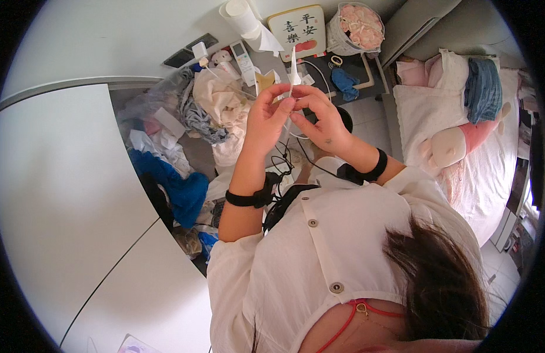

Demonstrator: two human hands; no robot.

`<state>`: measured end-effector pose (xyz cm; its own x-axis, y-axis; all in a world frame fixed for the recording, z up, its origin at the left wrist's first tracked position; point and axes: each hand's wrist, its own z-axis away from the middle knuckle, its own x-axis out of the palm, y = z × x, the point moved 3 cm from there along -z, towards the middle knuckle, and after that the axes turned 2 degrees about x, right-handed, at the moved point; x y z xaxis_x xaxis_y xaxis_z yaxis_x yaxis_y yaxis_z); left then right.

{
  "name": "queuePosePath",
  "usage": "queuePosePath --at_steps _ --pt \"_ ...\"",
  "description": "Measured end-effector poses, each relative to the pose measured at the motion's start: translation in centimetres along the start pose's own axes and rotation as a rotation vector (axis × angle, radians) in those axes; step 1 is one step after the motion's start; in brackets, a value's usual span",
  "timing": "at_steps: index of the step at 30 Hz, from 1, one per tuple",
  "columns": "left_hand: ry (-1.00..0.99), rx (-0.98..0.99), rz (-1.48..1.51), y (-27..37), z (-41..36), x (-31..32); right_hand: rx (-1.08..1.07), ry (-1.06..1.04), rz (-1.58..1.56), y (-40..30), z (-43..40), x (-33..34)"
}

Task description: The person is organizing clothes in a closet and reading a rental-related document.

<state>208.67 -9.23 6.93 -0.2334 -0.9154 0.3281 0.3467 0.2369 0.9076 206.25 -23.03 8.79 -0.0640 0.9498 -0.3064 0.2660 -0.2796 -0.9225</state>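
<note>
In front of my chest, both hands meet on a thin white sheet [294,68], perhaps paper or tissue, seen nearly edge-on. It stands upright above the fingertips. My left hand [269,119] pinches its lower end between thumb and fingers. From the other side, my right hand [321,115] curls its fingertips onto the same end. The fingers hide the sheet's lower part. Beyond the hands, a brown paper-like piece [265,81] and a white charging cable [320,70] lie on the desk.
At the wall stand a white paper roll [241,20], a plaque bearing writing [298,31] and a pink flower bouquet [361,26]. Heaped clothes [221,99] and a blue cloth [177,187] lie left. A bed [479,189] with a plush toy [449,147] stands right. Black cords [283,159] hang below my hands.
</note>
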Motion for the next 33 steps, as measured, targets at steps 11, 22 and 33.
queuePosePath --at_steps 11,22,33 --pt "0.03 -0.047 0.364 -0.3 2.4 -1.9 0.163 -0.004 -0.585 0.3 1.2 1.2" --pt "0.001 0.027 0.138 0.9 3.4 -0.2 0.266 0.045 -0.467 -1.2 0.7 1.4" --pt "0.004 -0.011 0.162 0.5 3.7 -0.1 0.39 0.087 -0.557 -0.5 1.0 1.3"
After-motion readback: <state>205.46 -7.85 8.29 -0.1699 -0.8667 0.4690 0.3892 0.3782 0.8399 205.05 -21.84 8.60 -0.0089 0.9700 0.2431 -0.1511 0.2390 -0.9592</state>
